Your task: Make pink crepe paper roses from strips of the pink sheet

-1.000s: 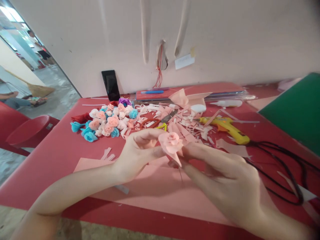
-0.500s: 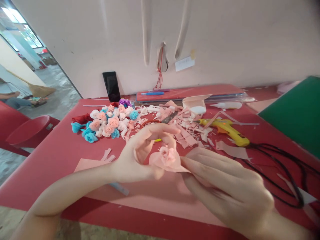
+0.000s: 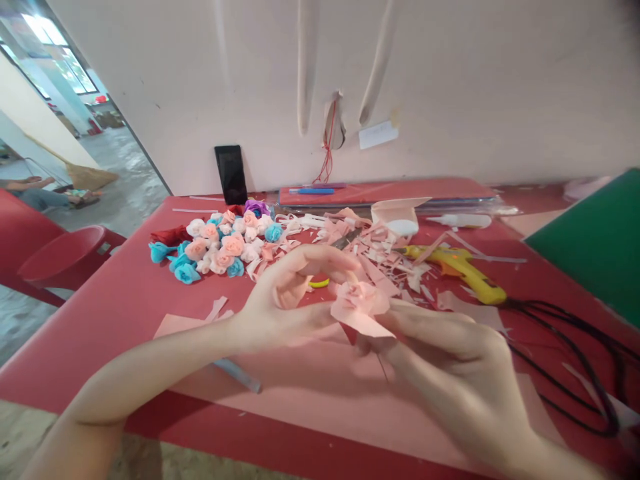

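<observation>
A pink paper rose [image 3: 361, 300] with a loose petal on its near side is held up over the table. My right hand [image 3: 445, 360] is closed on it from the right, fingers pinching the lower edge near the petal. A thin dark stem or wire shows below. My left hand [image 3: 290, 293] curves in a C shape around the left side, fingers and thumb apart. Its thumb tip meets the rose's left edge; whether it presses there is hidden. Under both hands lies a large pink paper sheet [image 3: 300, 383].
Finished paper roses [image 3: 220, 243] are heaped at the left back. Pink paper scraps [image 3: 380, 250] surround scissors [image 3: 347, 238]. A yellow glue gun [image 3: 467, 270] with black cable lies right, before a green board [image 3: 595, 233]. A phone [image 3: 231, 175] leans on the wall; a red chair stands left.
My right hand has moved the rose slightly right and up, and its petal has tilted. My left thumb has risen toward the rose's edge. The view has shifted a little.
</observation>
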`<state>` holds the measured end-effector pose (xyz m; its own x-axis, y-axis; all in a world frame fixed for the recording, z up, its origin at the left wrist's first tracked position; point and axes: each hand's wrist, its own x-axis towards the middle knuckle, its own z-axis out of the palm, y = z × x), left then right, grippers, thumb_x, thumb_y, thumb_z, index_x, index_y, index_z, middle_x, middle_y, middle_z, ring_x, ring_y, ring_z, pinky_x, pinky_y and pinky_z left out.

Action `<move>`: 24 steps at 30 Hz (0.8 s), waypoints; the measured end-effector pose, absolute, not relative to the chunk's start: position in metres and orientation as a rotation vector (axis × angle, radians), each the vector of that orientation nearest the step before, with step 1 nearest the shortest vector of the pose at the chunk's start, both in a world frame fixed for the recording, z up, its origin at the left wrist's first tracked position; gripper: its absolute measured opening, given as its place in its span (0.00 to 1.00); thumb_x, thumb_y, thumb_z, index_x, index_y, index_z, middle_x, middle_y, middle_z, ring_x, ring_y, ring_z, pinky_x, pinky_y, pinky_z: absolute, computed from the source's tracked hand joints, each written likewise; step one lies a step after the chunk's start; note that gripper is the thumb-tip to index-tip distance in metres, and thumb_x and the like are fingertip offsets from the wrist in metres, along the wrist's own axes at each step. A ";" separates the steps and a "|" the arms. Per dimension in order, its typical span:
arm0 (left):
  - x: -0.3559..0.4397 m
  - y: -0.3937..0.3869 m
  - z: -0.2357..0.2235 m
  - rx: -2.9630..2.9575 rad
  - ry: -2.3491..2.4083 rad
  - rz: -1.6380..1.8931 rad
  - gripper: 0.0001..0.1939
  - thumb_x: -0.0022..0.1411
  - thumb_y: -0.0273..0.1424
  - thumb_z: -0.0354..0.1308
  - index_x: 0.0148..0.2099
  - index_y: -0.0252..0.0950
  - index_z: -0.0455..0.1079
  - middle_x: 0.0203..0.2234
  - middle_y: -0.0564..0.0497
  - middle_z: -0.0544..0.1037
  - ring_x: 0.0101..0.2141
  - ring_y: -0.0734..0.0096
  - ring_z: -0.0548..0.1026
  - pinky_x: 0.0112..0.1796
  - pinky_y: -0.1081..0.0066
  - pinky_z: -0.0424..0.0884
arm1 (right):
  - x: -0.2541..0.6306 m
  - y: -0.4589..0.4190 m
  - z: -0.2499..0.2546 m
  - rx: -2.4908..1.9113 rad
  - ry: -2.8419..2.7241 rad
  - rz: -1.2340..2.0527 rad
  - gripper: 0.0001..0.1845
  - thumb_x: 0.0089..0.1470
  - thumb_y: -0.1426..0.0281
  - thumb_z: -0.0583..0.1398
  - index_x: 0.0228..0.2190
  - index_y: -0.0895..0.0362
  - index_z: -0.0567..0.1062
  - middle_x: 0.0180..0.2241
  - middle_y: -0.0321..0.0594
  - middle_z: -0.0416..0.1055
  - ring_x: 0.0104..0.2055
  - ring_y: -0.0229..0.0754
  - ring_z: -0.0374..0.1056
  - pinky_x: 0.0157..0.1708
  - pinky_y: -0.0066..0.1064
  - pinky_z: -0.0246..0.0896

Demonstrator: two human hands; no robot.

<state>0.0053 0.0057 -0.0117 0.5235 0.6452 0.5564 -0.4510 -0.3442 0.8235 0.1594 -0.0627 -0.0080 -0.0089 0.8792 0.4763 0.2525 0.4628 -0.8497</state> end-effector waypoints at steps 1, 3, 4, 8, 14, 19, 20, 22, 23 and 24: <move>0.006 0.005 -0.013 1.542 0.172 1.137 0.10 0.54 0.25 0.60 0.40 0.37 0.67 0.31 0.52 0.70 0.32 0.75 0.71 0.34 0.74 0.71 | 0.159 -0.062 -0.009 -1.019 -1.503 0.723 0.13 0.44 0.78 0.59 0.23 0.48 0.79 0.17 0.31 0.74 0.18 0.36 0.67 0.17 0.23 0.61; 0.007 0.005 -0.015 1.518 0.165 1.146 0.08 0.55 0.26 0.60 0.39 0.37 0.65 0.29 0.53 0.69 0.31 0.75 0.70 0.32 0.73 0.70 | 0.158 -0.062 -0.011 -1.018 -1.446 0.842 0.13 0.45 0.76 0.60 0.25 0.46 0.80 0.17 0.30 0.74 0.18 0.35 0.66 0.16 0.22 0.61; 0.007 0.005 -0.016 1.519 0.163 1.153 0.08 0.56 0.26 0.59 0.39 0.37 0.64 0.30 0.53 0.69 0.30 0.75 0.70 0.32 0.73 0.70 | 0.158 -0.062 -0.012 -1.028 -1.425 0.906 0.11 0.45 0.75 0.60 0.23 0.46 0.80 0.17 0.30 0.73 0.16 0.33 0.64 0.15 0.21 0.59; 0.004 0.006 -0.018 1.686 0.169 1.260 0.09 0.57 0.24 0.57 0.38 0.39 0.61 0.32 0.52 0.69 0.31 0.75 0.70 0.32 0.72 0.68 | 0.160 -0.063 -0.018 -1.069 -1.318 1.146 0.09 0.47 0.69 0.62 0.18 0.52 0.78 0.15 0.32 0.70 0.13 0.30 0.57 0.10 0.19 0.53; 0.005 -0.001 -0.012 1.754 0.337 1.331 0.12 0.53 0.26 0.61 0.35 0.38 0.59 0.29 0.54 0.68 0.30 0.76 0.68 0.32 0.73 0.67 | 0.163 -0.062 -0.019 -1.058 -1.249 1.199 0.06 0.45 0.66 0.65 0.20 0.53 0.79 0.18 0.35 0.73 0.20 0.34 0.68 0.20 0.21 0.65; 0.009 -0.008 -0.010 1.465 0.363 1.166 0.18 0.47 0.22 0.64 0.34 0.38 0.57 0.29 0.55 0.66 0.30 0.78 0.68 0.28 0.78 0.69 | 0.160 -0.063 -0.019 -1.058 -1.247 1.205 0.08 0.45 0.66 0.65 0.18 0.54 0.78 0.16 0.35 0.72 0.18 0.34 0.67 0.17 0.21 0.63; 0.009 -0.007 -0.010 1.431 0.345 1.129 0.18 0.47 0.22 0.64 0.34 0.38 0.57 0.28 0.55 0.66 0.30 0.78 0.68 0.27 0.79 0.70 | 0.160 -0.063 -0.019 -1.066 -1.254 1.198 0.07 0.46 0.67 0.64 0.19 0.54 0.78 0.16 0.34 0.72 0.17 0.33 0.66 0.15 0.21 0.62; 0.009 -0.006 -0.010 1.348 0.295 1.061 0.19 0.47 0.21 0.64 0.34 0.38 0.56 0.28 0.55 0.66 0.30 0.78 0.69 0.26 0.79 0.71 | 0.159 -0.063 -0.018 -1.083 -1.304 1.150 0.08 0.48 0.68 0.63 0.20 0.53 0.79 0.15 0.34 0.72 0.14 0.32 0.63 0.12 0.20 0.58; 0.008 -0.005 -0.010 1.307 0.272 1.028 0.19 0.47 0.20 0.64 0.34 0.38 0.56 0.27 0.56 0.66 0.29 0.78 0.69 0.26 0.79 0.71 | 0.159 -0.063 -0.017 -1.085 -1.344 1.108 0.08 0.48 0.68 0.62 0.21 0.53 0.79 0.16 0.34 0.72 0.14 0.31 0.62 0.11 0.20 0.56; 0.008 -0.004 -0.010 1.277 0.252 0.999 0.20 0.46 0.20 0.64 0.35 0.38 0.56 0.27 0.56 0.66 0.29 0.78 0.69 0.25 0.79 0.71 | 0.159 -0.063 -0.016 -1.078 -1.384 1.060 0.08 0.49 0.69 0.61 0.21 0.53 0.79 0.16 0.34 0.72 0.13 0.32 0.62 0.10 0.20 0.55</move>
